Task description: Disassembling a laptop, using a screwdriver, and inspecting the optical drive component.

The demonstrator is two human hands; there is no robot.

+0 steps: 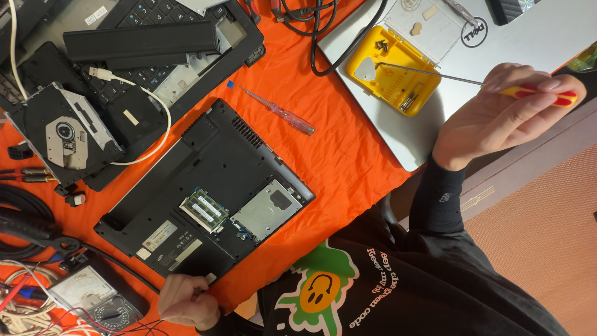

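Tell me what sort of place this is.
Probably a computer repair bench, at home or in a workshop. An opened black laptop lies underside up with its memory exposed, an analogue multimeter sits beside it, and the right hand holds a screwdriver.

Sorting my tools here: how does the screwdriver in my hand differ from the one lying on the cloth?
The held screwdriver has a red-and-yellow handle and a long thin shaft, gripped in a hand above the yellow case. The loose screwdriver has a clear handle with red inside, looks shorter, and lies untouched on the orange cloth. Both are slim.
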